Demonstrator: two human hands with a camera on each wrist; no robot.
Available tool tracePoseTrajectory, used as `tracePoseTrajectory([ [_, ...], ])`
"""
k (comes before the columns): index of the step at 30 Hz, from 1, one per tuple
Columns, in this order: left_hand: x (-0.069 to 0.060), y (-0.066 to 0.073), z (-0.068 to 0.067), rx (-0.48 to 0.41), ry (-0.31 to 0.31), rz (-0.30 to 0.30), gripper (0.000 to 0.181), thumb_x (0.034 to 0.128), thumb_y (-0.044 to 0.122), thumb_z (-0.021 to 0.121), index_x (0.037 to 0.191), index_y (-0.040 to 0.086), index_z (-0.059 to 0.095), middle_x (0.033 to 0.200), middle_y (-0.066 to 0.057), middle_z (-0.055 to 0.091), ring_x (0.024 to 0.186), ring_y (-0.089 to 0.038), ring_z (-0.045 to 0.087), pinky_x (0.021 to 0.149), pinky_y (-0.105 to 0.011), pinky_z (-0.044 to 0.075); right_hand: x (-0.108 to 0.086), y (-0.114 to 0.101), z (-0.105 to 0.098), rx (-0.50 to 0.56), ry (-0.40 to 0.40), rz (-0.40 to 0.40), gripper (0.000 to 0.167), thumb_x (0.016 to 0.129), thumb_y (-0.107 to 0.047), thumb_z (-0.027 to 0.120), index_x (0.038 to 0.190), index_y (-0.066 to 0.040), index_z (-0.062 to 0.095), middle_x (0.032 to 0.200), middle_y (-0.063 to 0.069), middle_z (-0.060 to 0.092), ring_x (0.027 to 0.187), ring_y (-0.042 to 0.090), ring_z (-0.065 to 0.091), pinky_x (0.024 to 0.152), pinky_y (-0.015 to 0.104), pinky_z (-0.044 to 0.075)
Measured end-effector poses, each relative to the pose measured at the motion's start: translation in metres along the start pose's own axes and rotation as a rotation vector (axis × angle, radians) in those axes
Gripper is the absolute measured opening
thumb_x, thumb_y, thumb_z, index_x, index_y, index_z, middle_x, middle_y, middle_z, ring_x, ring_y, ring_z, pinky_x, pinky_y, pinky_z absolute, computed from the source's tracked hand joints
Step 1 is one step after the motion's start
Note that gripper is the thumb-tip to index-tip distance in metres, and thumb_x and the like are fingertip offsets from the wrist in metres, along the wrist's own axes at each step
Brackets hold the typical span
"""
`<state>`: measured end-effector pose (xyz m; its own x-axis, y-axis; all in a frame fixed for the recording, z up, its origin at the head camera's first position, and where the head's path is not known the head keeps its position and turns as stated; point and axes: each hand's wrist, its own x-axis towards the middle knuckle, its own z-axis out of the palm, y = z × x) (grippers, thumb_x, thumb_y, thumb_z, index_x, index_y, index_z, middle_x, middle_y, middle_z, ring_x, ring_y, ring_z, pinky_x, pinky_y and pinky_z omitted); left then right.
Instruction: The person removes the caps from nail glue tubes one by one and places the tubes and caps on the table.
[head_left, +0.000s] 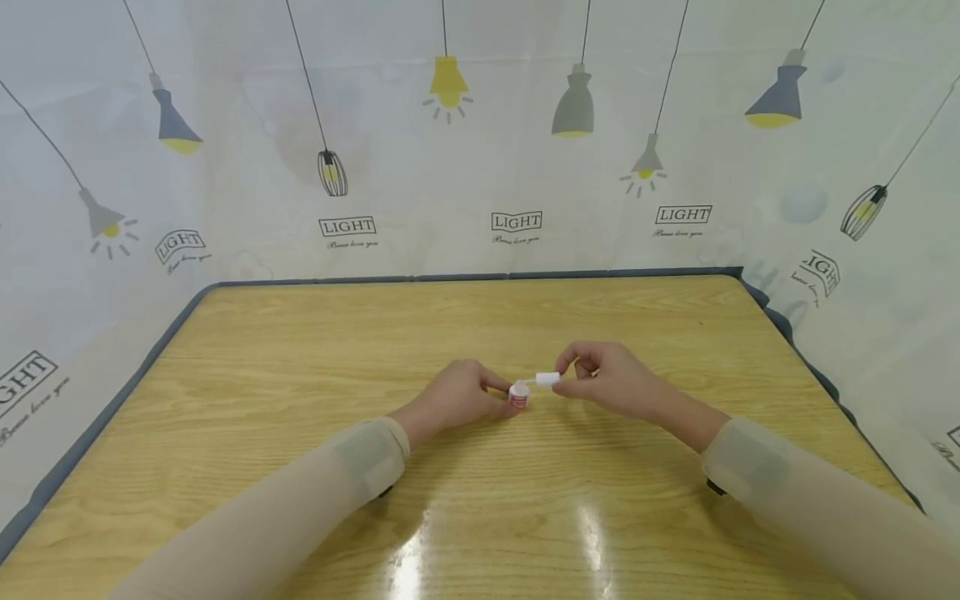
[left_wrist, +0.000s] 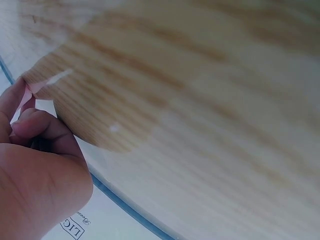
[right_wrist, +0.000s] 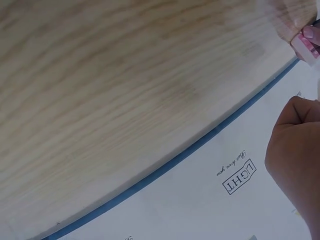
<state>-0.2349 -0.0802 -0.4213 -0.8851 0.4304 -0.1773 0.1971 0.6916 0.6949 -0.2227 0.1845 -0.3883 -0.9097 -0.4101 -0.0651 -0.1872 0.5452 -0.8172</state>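
Note:
A small bottle [head_left: 518,398] with a white neck and a pink-red label stands near the middle of the table, its top uncapped. My left hand [head_left: 461,393] pinches it from the left between thumb and fingers. Just to its right, my right hand [head_left: 611,380] holds a white cap [head_left: 547,378] sideways by its end. A thin pale stem reaches from the cap to the bottle's mouth; whether its tip is inside I cannot tell. In the right wrist view the bottle [right_wrist: 306,49] shows only in part, at the upper right corner, and the cap is hardly visible.
The wooden table [head_left: 360,333] has a dark blue edge along its back and sides. Behind it hangs a pale wall covering [head_left: 420,192] printed with lamps and lettering. Light reflects off the tabletop near the front.

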Motion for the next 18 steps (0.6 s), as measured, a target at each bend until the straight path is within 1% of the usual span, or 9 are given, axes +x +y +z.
tracePoseTrajectory([
  [2,0.000,0.000,0.000,0.000,0.001,-0.001,0.033,0.0896,0.042,0.086,0.118,0.025,0.084,0.122,0.003,0.080,0.096,-0.014,0.060,0.086,-0.032,0.048,-0.001,0.001,0.000,-0.004,-0.007,-0.005,0.021,0.093,-0.020,0.083,0.106,-0.007,0.071,0.069,-0.002,0.047,0.056,0.007,0.037,0.053,0.025,0.034],
  [5,0.000,0.000,0.000,0.000,0.001,-0.004,0.034,0.0897,0.042,0.086,0.119,0.025,0.084,0.123,0.002,0.080,0.097,-0.016,0.060,0.087,-0.033,0.048,-0.002,0.003,0.002,-0.005,-0.017,0.000,0.019,0.093,-0.019,0.083,0.105,-0.008,0.071,0.069,-0.003,0.047,0.056,0.007,0.037,0.053,0.024,0.034],
  [13,0.001,-0.002,0.001,-0.003,0.001,-0.015,0.036,0.0896,0.042,0.086,0.121,0.026,0.082,0.129,0.000,0.078,0.115,-0.016,0.065,0.104,-0.042,0.053,0.000,0.012,0.007,-0.046,-0.037,0.018,0.016,0.094,-0.021,0.082,0.104,-0.013,0.071,0.067,-0.004,0.047,0.056,0.010,0.038,0.055,0.024,0.036],
  [15,0.001,-0.002,0.001,-0.007,0.000,-0.016,0.036,0.0898,0.042,0.086,0.122,0.026,0.082,0.129,0.000,0.078,0.117,-0.017,0.065,0.105,-0.043,0.053,0.001,0.013,0.008,-0.057,-0.036,0.019,0.016,0.094,-0.021,0.082,0.103,-0.013,0.071,0.067,-0.004,0.047,0.057,0.010,0.039,0.056,0.025,0.037],
  [18,0.002,-0.002,0.001,-0.008,-0.001,-0.014,0.036,0.0899,0.042,0.086,0.121,0.025,0.083,0.129,0.000,0.078,0.114,-0.016,0.065,0.103,-0.042,0.053,0.002,0.012,0.010,-0.074,-0.044,0.014,0.016,0.094,-0.021,0.082,0.103,-0.013,0.071,0.067,-0.004,0.047,0.057,0.011,0.039,0.057,0.026,0.038],
])
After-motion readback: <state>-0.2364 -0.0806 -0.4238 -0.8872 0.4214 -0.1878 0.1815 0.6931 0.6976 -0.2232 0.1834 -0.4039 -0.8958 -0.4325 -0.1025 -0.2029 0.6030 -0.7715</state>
